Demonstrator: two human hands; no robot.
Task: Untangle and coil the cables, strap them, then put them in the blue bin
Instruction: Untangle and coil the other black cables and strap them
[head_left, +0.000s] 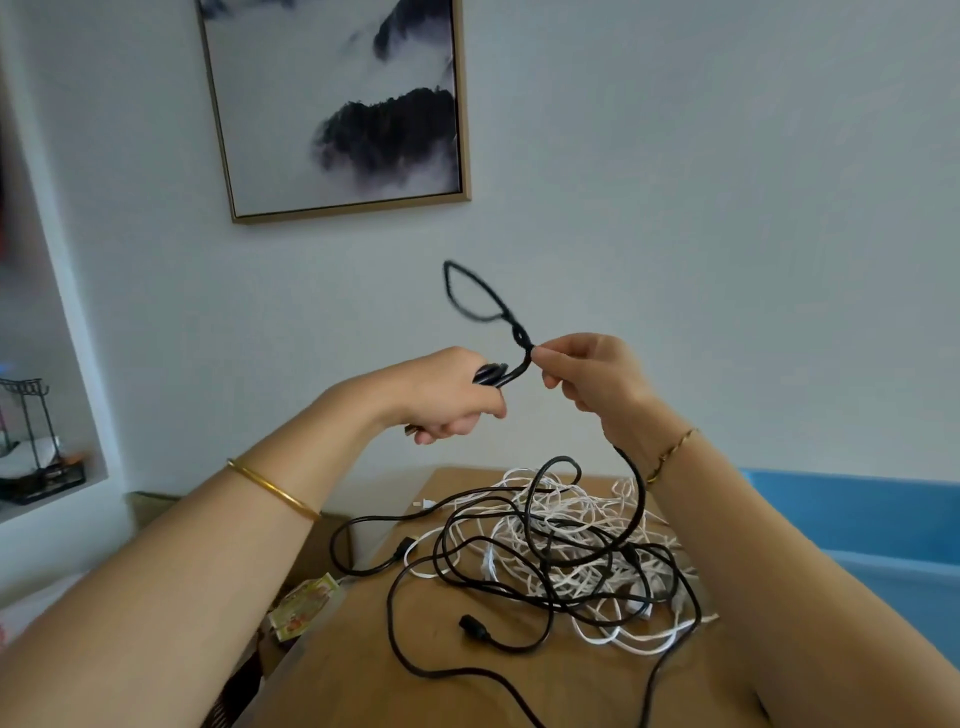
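A black cable (517, 336) is held up in front of the wall by both hands. The left hand (447, 395) is closed into a fist round a few gathered turns of it, which are seen sticking out at the top of the fist. The right hand (587, 379) is set just beside the left, and the cable is pinched between its thumb and forefinger, the other fingers being loosely curled beneath. A short curved stretch is spanned between the two hands, and above the pinch a twisted length is carried up into a small loop (blurred at its top). Below the right hand the same cable is let hang past the wrist, down into a tangle of black and white cables (561, 551) heaped on the wooden table (363, 675). A black plug (472, 626) is seen lying on the table at the near edge of the heap. The blue bin (857, 519) is placed to the right of the table, partly hidden behind the right forearm. A gold bangle (272, 488) is worn on the left wrist and a thin bracelet (670, 454) on the right. A framed picture (337, 104) is hung on the wall above
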